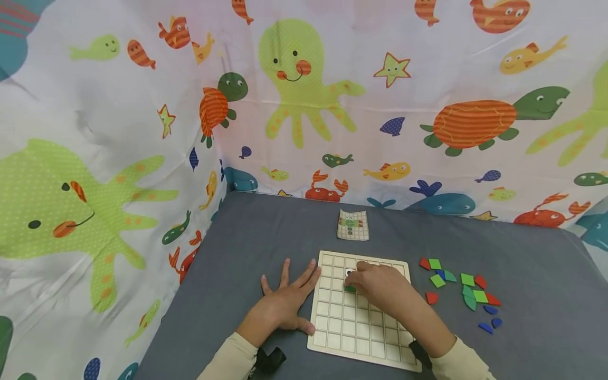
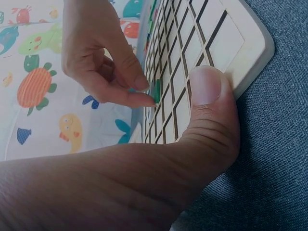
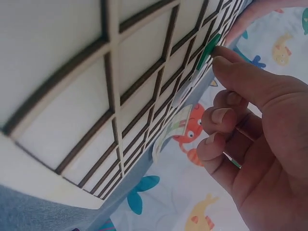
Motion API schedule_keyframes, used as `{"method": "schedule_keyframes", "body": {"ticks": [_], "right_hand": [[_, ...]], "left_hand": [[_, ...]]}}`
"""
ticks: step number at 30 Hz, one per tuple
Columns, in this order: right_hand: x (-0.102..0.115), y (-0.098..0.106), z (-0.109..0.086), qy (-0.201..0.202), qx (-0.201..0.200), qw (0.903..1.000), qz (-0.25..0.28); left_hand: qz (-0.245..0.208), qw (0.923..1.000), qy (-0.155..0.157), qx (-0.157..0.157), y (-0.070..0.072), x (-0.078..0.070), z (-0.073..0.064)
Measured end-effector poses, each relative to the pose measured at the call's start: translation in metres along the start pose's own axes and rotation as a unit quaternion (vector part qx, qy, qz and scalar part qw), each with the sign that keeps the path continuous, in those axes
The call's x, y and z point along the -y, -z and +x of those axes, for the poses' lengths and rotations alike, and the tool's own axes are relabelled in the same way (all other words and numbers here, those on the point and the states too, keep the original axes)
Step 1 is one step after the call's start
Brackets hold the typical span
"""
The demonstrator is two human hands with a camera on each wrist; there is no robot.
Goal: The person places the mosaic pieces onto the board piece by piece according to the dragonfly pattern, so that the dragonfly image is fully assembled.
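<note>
Green shows at the fingertips of your right hand [image 1: 382,287]: thumb and forefinger pinch a small green piece [image 1: 350,289] low against the wooden board [image 1: 349,328], over its far left part, while your other three fingers curl toward the palm. Just beyond that piece, partly covered by your hand, lies a white piece with a dark dot [image 1: 349,272].

Your left hand [image 1: 282,306] is spread wide, its thumb lying on the board's left rim and its forefinger reaching to that same edge farther up.

Past the board's far side you have a small card [image 1: 353,225] printed with a grid and a coloured pattern. Off to your right, apart from the board, are scattered green squares [image 1: 481,296], red pieces [image 1: 431,298], blue pieces [image 1: 485,328] and leaf-shaped green pieces [image 1: 469,303]. Grey cloth [image 1: 280,232] lies under everything; around it hangs a pale curtain [image 1: 366,132] printed with sea animals.
</note>
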State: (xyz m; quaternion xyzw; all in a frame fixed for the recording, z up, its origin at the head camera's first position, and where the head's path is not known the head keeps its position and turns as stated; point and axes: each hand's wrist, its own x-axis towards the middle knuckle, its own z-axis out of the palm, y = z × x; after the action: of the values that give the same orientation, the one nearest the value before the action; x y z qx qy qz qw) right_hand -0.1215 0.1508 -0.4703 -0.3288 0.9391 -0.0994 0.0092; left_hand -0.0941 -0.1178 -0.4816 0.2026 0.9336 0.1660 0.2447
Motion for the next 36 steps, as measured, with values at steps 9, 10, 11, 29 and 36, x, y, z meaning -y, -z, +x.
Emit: {"method": "schedule_keyframes", "body": {"ticks": [9,10,11,29,36], "right_hand": [[-0.004,0.004,-0.008,0.001,0.001,0.9998,0.022],[-0.005,0.005,-0.010,0.003,-0.001,0.9996,0.027],[-0.006,0.005,-0.011,0.005,-0.004,0.9995,0.032],[-0.061,0.027,-0.071,-0.127,-0.001,0.9884,0.083],[-0.097,0.042,-0.110,-0.222,-0.024,0.9736,0.050]], "left_hand": [[-0.014,0.9999,-0.009,-0.004,-0.004,0.002,0.002],[-0.015,0.9998,-0.009,-0.004,-0.004,0.003,0.002],[-0.014,0.9999,-0.004,0.001,-0.001,0.000,0.000],[-0.012,0.9999,0.005,0.006,-0.001,0.002,0.000],[0.001,1.0000,-0.002,-0.002,0.001,-0.004,-0.001]]}}
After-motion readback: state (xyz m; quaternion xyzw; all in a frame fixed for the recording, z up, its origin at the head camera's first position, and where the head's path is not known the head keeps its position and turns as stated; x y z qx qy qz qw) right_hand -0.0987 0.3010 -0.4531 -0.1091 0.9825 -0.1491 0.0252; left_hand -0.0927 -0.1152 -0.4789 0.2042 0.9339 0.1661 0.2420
